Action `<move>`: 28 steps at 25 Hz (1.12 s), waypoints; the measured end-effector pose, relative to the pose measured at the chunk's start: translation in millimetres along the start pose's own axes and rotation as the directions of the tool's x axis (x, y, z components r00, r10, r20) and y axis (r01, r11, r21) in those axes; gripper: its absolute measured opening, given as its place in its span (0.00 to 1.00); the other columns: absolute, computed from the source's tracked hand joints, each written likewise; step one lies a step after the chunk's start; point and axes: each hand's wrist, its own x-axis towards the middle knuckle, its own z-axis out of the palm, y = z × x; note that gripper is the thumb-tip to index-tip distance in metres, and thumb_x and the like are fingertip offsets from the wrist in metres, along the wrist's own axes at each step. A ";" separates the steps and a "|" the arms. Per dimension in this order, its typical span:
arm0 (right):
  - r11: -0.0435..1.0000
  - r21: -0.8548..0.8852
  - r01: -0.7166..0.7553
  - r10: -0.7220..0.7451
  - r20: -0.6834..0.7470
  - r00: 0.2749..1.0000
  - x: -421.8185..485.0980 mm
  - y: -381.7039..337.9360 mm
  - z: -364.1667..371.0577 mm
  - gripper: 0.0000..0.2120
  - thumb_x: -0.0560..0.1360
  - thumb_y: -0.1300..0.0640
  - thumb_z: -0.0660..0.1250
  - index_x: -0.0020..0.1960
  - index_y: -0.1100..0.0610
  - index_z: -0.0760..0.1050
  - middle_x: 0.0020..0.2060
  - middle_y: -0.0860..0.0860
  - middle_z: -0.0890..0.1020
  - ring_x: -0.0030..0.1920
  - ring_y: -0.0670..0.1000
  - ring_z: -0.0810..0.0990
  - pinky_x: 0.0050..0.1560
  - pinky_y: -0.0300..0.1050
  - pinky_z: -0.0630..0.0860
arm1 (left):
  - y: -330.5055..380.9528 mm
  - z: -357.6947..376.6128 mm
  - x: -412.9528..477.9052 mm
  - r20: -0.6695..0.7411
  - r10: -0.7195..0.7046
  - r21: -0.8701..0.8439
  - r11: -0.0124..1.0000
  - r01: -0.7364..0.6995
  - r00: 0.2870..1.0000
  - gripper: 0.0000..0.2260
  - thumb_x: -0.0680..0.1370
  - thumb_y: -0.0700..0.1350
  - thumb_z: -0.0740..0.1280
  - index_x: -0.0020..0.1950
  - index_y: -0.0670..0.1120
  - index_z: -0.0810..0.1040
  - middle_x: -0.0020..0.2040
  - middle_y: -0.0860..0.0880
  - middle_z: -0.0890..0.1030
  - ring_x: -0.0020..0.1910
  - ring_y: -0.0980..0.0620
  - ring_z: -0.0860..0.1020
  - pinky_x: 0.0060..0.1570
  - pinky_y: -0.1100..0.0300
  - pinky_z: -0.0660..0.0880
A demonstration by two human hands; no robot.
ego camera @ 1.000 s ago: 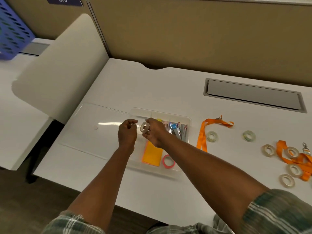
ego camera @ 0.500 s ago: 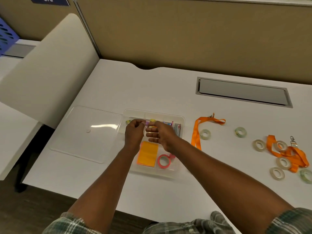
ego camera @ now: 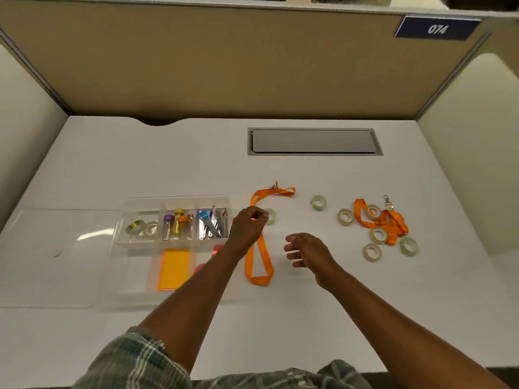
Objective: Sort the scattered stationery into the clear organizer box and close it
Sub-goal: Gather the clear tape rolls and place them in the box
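The clear organizer box (ego camera: 177, 198) lies open at the left of the white desk, its lid (ego camera: 56, 256) flat beside it. Inside are two tape rolls (ego camera: 143, 228), coloured tubes (ego camera: 177, 226), metal clips (ego camera: 213, 227), orange sticky notes (ego camera: 174, 269) and a pink tape ring (ego camera: 217, 249). My left hand (ego camera: 247, 230) is just right of the box, fingers pinched on an orange lanyard (ego camera: 259, 265); a tape roll (ego camera: 271, 216) sits at its fingertips. My right hand (ego camera: 306, 249) hovers loosely curled and holds nothing.
Several tape rolls lie scattered at the right, such as one (ego camera: 318, 203) alone and another (ego camera: 372, 252) near a second orange lanyard (ego camera: 391, 223). A grey cable hatch (ego camera: 314, 141) is set into the desk behind. Tan partition walls enclose the desk.
Both hands have left the box and moved right. The tape roll they held now lies in the box's left compartment. My left hand has closed on the lanyard.
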 end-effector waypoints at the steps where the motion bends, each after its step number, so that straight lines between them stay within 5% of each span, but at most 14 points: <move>1: 0.999 -0.032 0.016 -0.017 -0.047 0.999 -2.0 9.7 -19.9 0.09 0.79 0.51 0.63 0.52 0.52 0.80 0.50 0.53 0.85 0.45 0.51 0.83 0.45 0.47 0.78 | 0.4 14.1 3.9 0.027 0.028 0.101 0.994 -0.030 0.999 0.07 0.77 0.48 0.68 0.52 0.48 0.82 0.54 0.50 0.82 0.53 0.51 0.79 0.53 0.55 0.74; 3: 0.972 -0.220 0.079 -0.113 -0.147 0.983 -4.6 29.1 -54.5 0.08 0.78 0.51 0.64 0.51 0.51 0.80 0.50 0.49 0.84 0.47 0.50 0.83 0.48 0.46 0.78 | -5.7 35.2 12.6 0.096 0.073 0.334 0.937 -0.101 0.993 0.10 0.77 0.48 0.69 0.56 0.47 0.82 0.64 0.47 0.78 0.63 0.48 0.75 0.61 0.55 0.71; 6: 0.799 -0.586 0.134 -0.341 -0.259 0.904 -6.6 58.1 -100.6 0.10 0.77 0.53 0.67 0.58 0.53 0.79 0.55 0.51 0.80 0.48 0.51 0.81 0.52 0.45 0.74 | -17.8 56.0 18.8 0.221 0.000 0.639 0.756 -0.145 0.975 0.16 0.78 0.51 0.68 0.64 0.48 0.78 0.76 0.46 0.66 0.73 0.43 0.66 0.70 0.51 0.65; 11: 0.523 -0.852 -0.025 -0.329 -0.228 0.916 1.6 91.0 -149.0 0.27 0.78 0.51 0.64 0.75 0.52 0.65 0.77 0.55 0.61 0.71 0.58 0.67 0.64 0.52 0.72 | -28.3 77.8 -3.9 0.247 0.102 0.723 0.643 -0.253 0.964 0.16 0.78 0.50 0.67 0.62 0.45 0.79 0.70 0.43 0.70 0.65 0.41 0.71 0.65 0.52 0.68; 14: 0.418 -0.909 -0.004 -0.298 -0.141 0.944 9.4 101.8 -161.2 0.31 0.78 0.52 0.63 0.79 0.48 0.57 0.80 0.55 0.54 0.75 0.59 0.61 0.64 0.54 0.73 | -27.6 91.3 -25.3 0.230 0.137 0.655 0.710 -0.257 0.964 0.14 0.77 0.48 0.69 0.60 0.43 0.80 0.64 0.43 0.75 0.62 0.43 0.74 0.61 0.53 0.71; 19: 0.322 -0.947 0.002 -0.389 -0.131 0.912 24.1 108.0 -166.0 0.28 0.79 0.55 0.61 0.78 0.50 0.59 0.71 0.57 0.65 0.63 0.57 0.71 0.55 0.50 0.77 | -16.5 92.4 -47.6 0.039 -0.068 0.183 0.981 0.059 0.997 0.06 0.78 0.45 0.69 0.51 0.46 0.83 0.51 0.48 0.83 0.49 0.51 0.79 0.45 0.60 0.72; 23: 0.380 -0.924 0.037 -0.415 -0.135 0.900 30.4 101.0 -160.2 0.18 0.77 0.57 0.64 0.67 0.57 0.70 0.60 0.58 0.70 0.55 0.60 0.75 0.49 0.51 0.78 | -7.8 76.1 -57.2 -0.008 -0.290 -0.293 0.916 0.275 0.957 0.03 0.76 0.39 0.67 0.47 0.43 0.81 0.44 0.46 0.83 0.37 0.50 0.75 0.32 0.59 0.72; 26: 0.646 -0.748 0.155 -0.409 -0.167 0.897 29.0 82.3 -135.0 0.18 0.75 0.55 0.68 0.63 0.56 0.74 0.57 0.57 0.75 0.54 0.58 0.78 0.52 0.48 0.75 | -3.2 62.5 -59.5 -0.019 -0.348 -0.430 0.849 0.307 0.937 0.01 0.75 0.37 0.69 0.45 0.42 0.80 0.42 0.46 0.82 0.36 0.49 0.75 0.32 0.57 0.73; 28: 0.856 -0.470 0.218 -0.329 -0.168 0.929 24.9 61.6 -105.0 0.13 0.76 0.52 0.68 0.59 0.53 0.77 0.52 0.54 0.81 0.51 0.54 0.81 0.52 0.48 0.78 | -1.7 52.6 -60.2 -0.024 -0.342 -0.463 0.837 0.292 0.940 0.03 0.76 0.39 0.70 0.48 0.42 0.78 0.42 0.45 0.82 0.37 0.49 0.76 0.33 0.56 0.74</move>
